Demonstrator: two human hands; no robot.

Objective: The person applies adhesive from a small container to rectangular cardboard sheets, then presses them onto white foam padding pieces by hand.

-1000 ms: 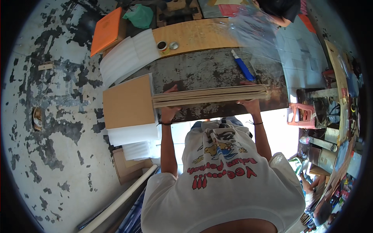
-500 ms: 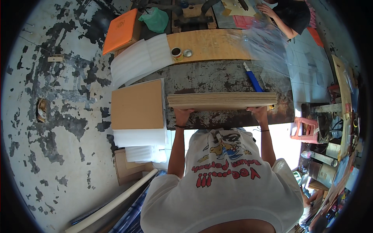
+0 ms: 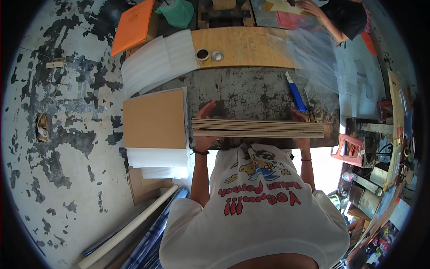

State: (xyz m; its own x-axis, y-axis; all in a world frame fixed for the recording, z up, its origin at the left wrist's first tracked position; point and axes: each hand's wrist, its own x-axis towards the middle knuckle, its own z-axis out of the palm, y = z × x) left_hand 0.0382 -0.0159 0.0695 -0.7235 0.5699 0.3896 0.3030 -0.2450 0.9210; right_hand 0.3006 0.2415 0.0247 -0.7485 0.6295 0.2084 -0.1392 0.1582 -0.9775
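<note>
the dark, worn counter [image 3: 260, 92] carries a stack of thin plywood sheets [image 3: 257, 128] along its near edge. left of the stack lies a brown board [image 3: 154, 119] on white foam sheets [image 3: 156, 158]. the left hand [image 3: 205, 112] and right hand [image 3: 301, 115] clasp the stack's ends, fingers curled over the top. a blue utility knife [image 3: 296, 96] lies just beyond the stack.

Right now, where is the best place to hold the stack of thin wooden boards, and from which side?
Probably at its two short ends, one hand from each side. The stack of boards is long and thin, lying crosswise on the worn table. The left hand and right hand already sit near those ends.
</note>
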